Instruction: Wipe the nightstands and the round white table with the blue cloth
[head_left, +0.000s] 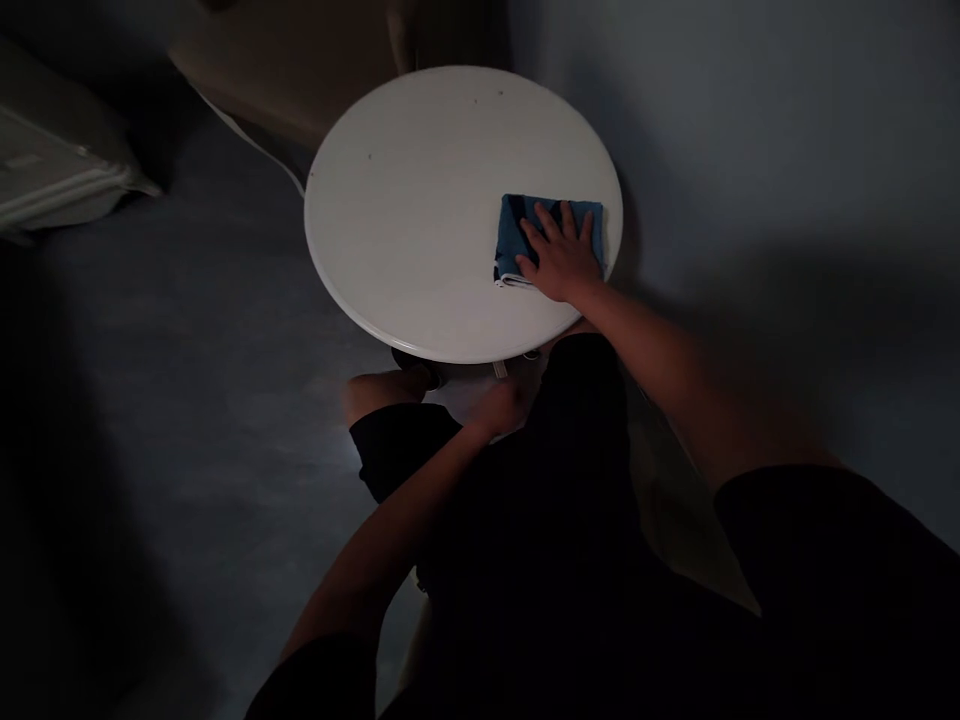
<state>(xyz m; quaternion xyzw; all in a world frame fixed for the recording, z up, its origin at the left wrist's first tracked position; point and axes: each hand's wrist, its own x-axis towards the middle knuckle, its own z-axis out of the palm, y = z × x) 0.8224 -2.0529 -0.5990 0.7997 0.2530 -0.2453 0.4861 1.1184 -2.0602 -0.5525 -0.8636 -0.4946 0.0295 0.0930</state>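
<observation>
My right hand lies flat with its fingers spread, pressing on a folded blue cloth with dark patches and a pale edge. The cloth rests near the right edge of a round white table. Below the table's near edge, between my knees, my left hand is curled closed in dim light. Just above it a short pale strip shows under the table's edge. Whether the left hand holds anything is hidden.
Several small dark specks mark the tabletop. A brown piece of furniture stands behind the table, with a white cable running beside it. At the far left is a pale, covered box-like object. A plain wall rises at right.
</observation>
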